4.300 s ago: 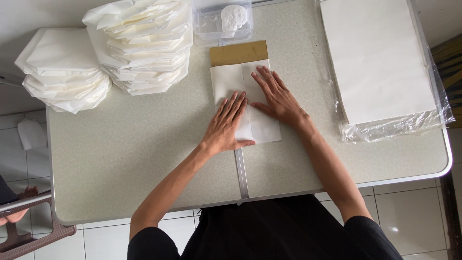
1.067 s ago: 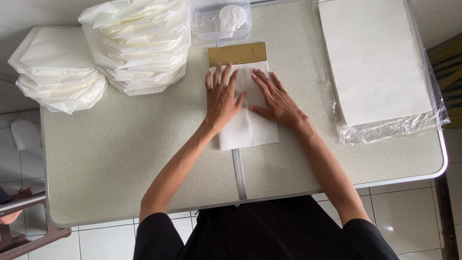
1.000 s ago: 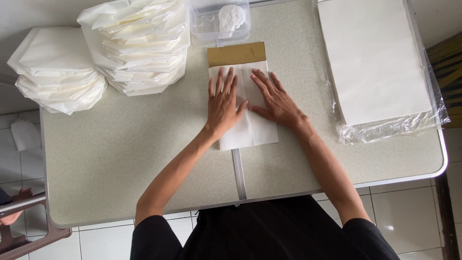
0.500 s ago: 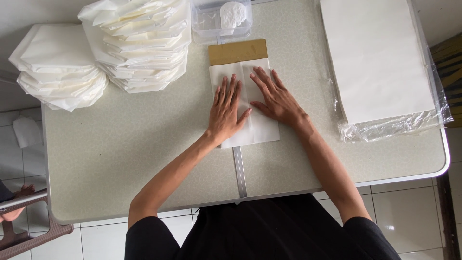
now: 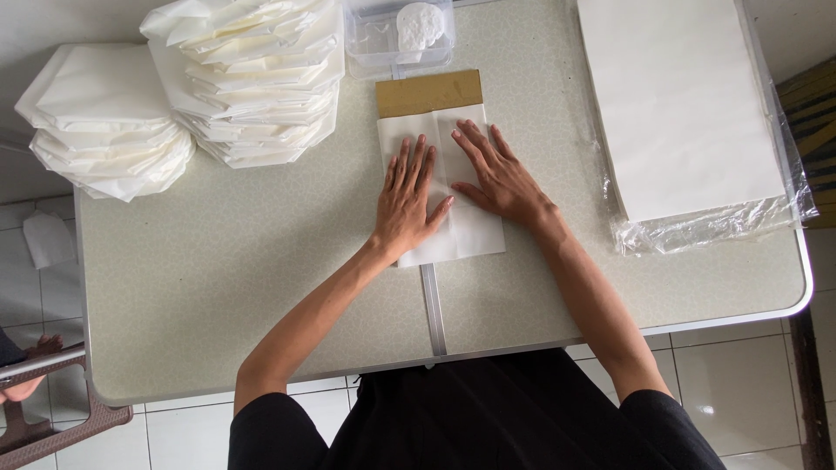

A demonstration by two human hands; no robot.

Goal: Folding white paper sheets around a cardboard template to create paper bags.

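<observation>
A folded white paper sheet (image 5: 470, 233) lies on a brown cardboard template (image 5: 428, 92) in the middle of the speckled table (image 5: 218, 287). My left hand (image 5: 407, 200) rests flat on the paper's left half, fingers spread and pointing away from me. My right hand (image 5: 495, 174) lies flat on the right half, fingers angled toward the upper left. Both palms press on the sheet; neither grips it.
Two piles of folded white paper stand at the back left (image 5: 104, 122) and back centre (image 5: 257, 78). A clear plastic box (image 5: 399, 35) sits behind the cardboard. A stack of flat white sheets in plastic wrap (image 5: 688, 113) fills the right side. Another person's foot (image 5: 26, 387) shows at lower left.
My left hand has slid down the paper toward me from near the cardboard's edge. My right hand has stayed in about the same place on the sheet.
</observation>
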